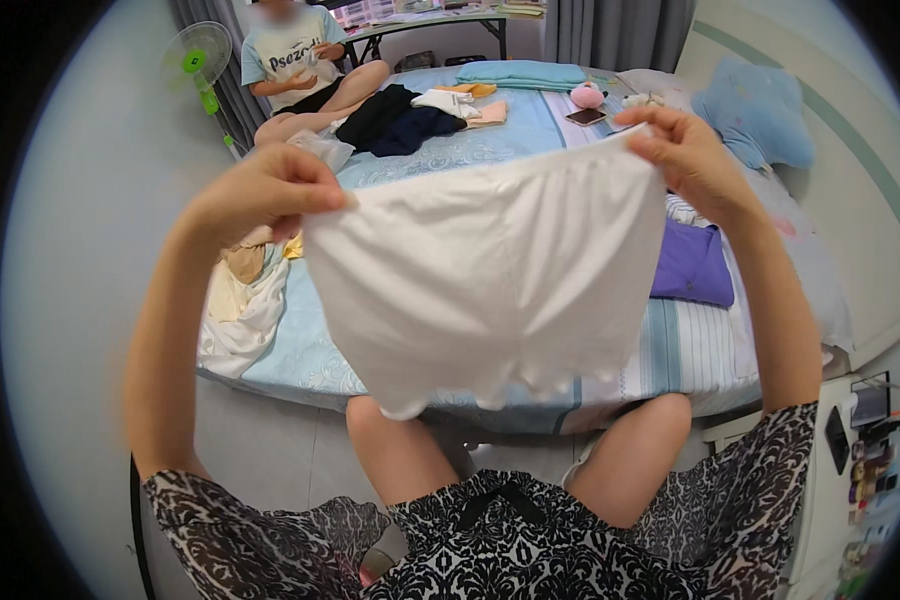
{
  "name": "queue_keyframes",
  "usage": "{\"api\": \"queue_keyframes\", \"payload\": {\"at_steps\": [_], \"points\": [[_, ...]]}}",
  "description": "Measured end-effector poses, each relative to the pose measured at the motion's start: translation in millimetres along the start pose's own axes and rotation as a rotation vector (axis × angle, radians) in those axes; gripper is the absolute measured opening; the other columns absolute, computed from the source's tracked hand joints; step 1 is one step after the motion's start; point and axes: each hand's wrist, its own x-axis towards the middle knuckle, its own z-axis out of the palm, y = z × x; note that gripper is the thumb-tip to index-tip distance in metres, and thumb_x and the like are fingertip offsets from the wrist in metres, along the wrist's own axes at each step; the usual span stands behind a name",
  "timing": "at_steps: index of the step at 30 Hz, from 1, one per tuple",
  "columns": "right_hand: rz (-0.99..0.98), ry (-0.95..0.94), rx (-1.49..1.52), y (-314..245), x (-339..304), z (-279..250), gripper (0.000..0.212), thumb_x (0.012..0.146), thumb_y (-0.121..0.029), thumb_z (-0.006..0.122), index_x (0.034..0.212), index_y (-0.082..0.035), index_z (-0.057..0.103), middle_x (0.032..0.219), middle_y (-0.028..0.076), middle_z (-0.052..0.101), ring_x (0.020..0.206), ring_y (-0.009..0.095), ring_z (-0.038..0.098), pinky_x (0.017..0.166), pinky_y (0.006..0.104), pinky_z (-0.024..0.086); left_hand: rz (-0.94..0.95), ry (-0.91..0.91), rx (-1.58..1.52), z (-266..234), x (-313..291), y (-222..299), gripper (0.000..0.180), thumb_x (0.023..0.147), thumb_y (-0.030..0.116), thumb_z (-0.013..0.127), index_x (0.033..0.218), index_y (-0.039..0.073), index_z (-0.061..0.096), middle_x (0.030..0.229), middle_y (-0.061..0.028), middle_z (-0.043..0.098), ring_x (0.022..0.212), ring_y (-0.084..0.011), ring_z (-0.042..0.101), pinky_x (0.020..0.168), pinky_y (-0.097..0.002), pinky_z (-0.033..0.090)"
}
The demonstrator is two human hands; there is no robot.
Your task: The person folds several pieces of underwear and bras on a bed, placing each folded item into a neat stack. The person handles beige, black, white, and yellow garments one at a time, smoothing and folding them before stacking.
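Stretched out in front of me hangs a pair of white shorts [490, 270] with an elastic waistband and a scalloped hem. My left hand [285, 185] pinches one end of the waistband. The other end is gripped between thumb and fingers of my right hand [685, 160], held slightly higher. The shorts are in the air above the near part of the bed [310, 350] and hide its middle. Behind their right edge lies a folded purple garment [695, 262]. Crumpled white and beige clothes [242, 310] lie below my left forearm.
A person [305, 70] sits on the far left of the bed beside a pile of dark clothes [395, 120]. A green fan [198, 65] stands behind. A phone [586, 117], a pink plush toy [587, 95] and a blue star cushion [755, 110] lie far right. A cabinet [820, 500] stands near right.
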Motion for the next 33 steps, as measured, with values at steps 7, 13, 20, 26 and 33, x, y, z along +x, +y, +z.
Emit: {"api": "queue_keyframes", "payload": {"at_steps": [7,13,20,26,33], "points": [[0.165,0.003,-0.301,177.9,52.7,20.9,0.022,0.074,-0.013,0.075,0.093,-0.005,0.067,0.069,-0.002,0.059,0.062,0.006,0.053,0.057,0.0224,0.043,-0.17,0.007,0.285,93.5,122.0,-139.3,0.038,0.072,0.035,0.074,0.077,-0.002,0.07,0.067,-0.0112,0.065,0.052,-0.0182,0.063,0.047,-0.0288,0.049],[0.277,0.217,-0.462,326.5,54.6,43.0,0.035,0.064,-0.022,0.081,0.085,0.002,0.068,0.07,0.007,0.064,0.063,0.013,0.058,0.06,0.0284,0.048,-0.282,0.311,-0.4,159.5,175.1,-221.0,0.028,0.074,0.017,0.074,0.096,0.001,0.066,0.074,-0.0073,0.064,0.057,-0.0145,0.06,0.05,-0.0263,0.047],[0.465,0.223,-0.144,310.9,41.8,53.3,0.031,0.068,-0.017,0.08,0.084,0.003,0.063,0.073,0.006,0.063,0.062,0.011,0.056,0.055,0.0237,0.045,0.237,0.262,0.26,208.1,225.3,-194.2,0.035,0.07,0.03,0.077,0.095,0.006,0.068,0.086,-0.0143,0.06,0.079,-0.0256,0.058,0.071,-0.0343,0.046],[0.212,0.257,0.097,271.2,43.0,52.6,0.021,0.073,-0.012,0.075,0.084,0.0,0.063,0.074,0.003,0.062,0.064,0.009,0.055,0.058,0.0231,0.044,0.497,0.193,0.329,230.9,243.9,-177.2,0.037,0.071,0.035,0.076,0.09,0.004,0.067,0.092,-0.011,0.057,0.078,-0.0283,0.054,0.077,-0.0362,0.046],[-0.026,0.321,-0.151,196.3,52.1,65.8,0.016,0.076,-0.01,0.07,0.081,0.0,0.058,0.071,0.006,0.061,0.065,0.012,0.056,0.06,0.0263,0.044,0.021,-0.109,0.217,178.6,222.6,-146.9,0.036,0.079,0.025,0.07,0.106,0.002,0.064,0.112,-0.0147,0.058,0.088,-0.0223,0.06,0.074,-0.0348,0.049]]}}
